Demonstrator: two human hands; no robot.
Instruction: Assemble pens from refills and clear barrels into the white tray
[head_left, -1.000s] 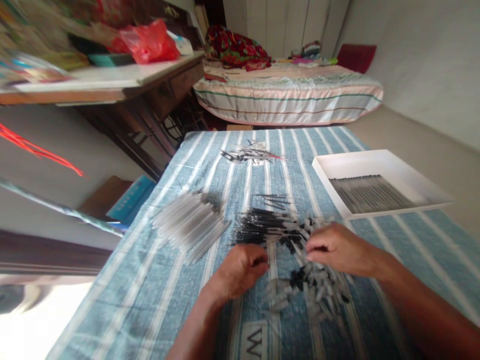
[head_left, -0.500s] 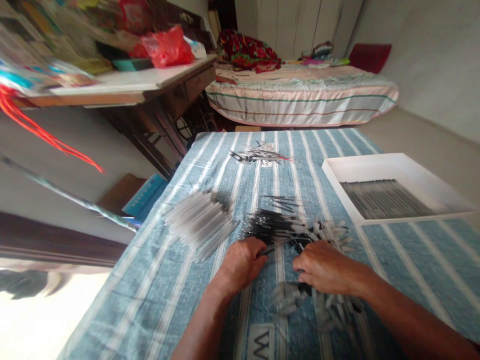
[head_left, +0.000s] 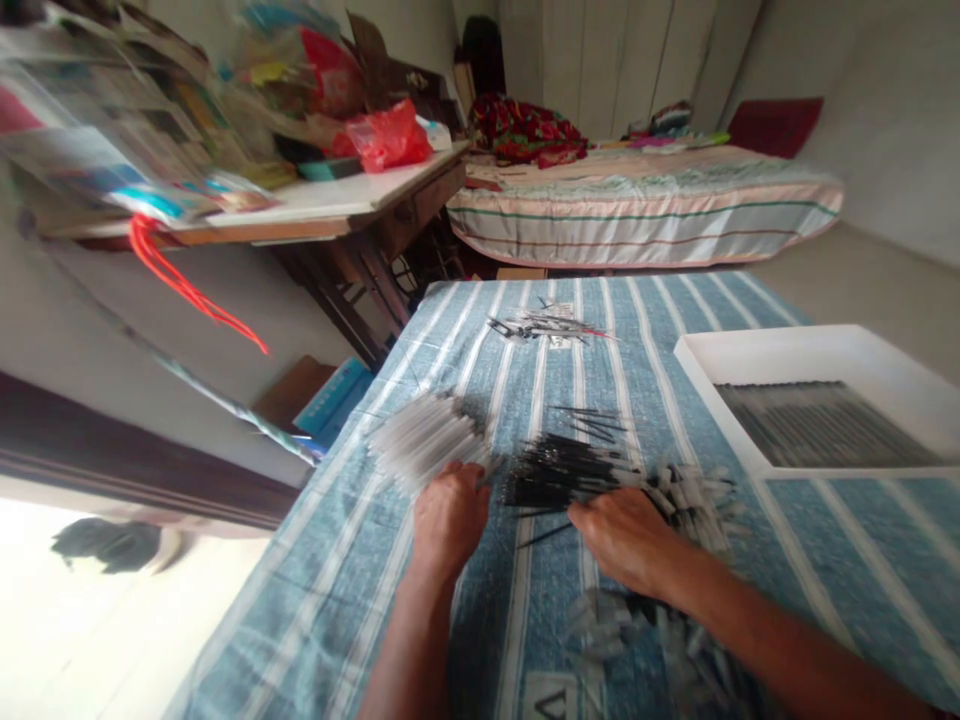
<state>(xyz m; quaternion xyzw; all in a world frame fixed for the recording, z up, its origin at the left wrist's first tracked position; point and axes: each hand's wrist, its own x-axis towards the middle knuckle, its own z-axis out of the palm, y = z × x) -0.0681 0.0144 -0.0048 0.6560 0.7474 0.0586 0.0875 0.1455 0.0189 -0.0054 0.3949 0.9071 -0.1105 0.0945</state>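
My right hand [head_left: 619, 535] pinches a thin black pen refill [head_left: 544, 537] that points left, just below a heap of black refills [head_left: 559, 468]. My left hand [head_left: 452, 515] is closed at the near right edge of a pile of whitish, see-through pen barrels [head_left: 424, 435]; its fingertips are partly hidden, so what they grip does not show. Small clear and black pieces, like pen caps, lie in one heap [head_left: 701, 495] beyond my right wrist and another blurred heap [head_left: 607, 625] beneath my right forearm.
A white box [head_left: 795, 345] at the right holds a row of dark, slim pens [head_left: 825, 420]. Farther off lie a few loose refills [head_left: 592, 420] and a small heap of thin parts [head_left: 551, 325]. A blue striped cloth [head_left: 330, 610] covers the table; a cluttered desk [head_left: 300, 215] stands left.
My left hand has moved from beside the black refills to the barrel pile. My right hand has moved off the small pieces and now has a black refill. The view has shifted left.
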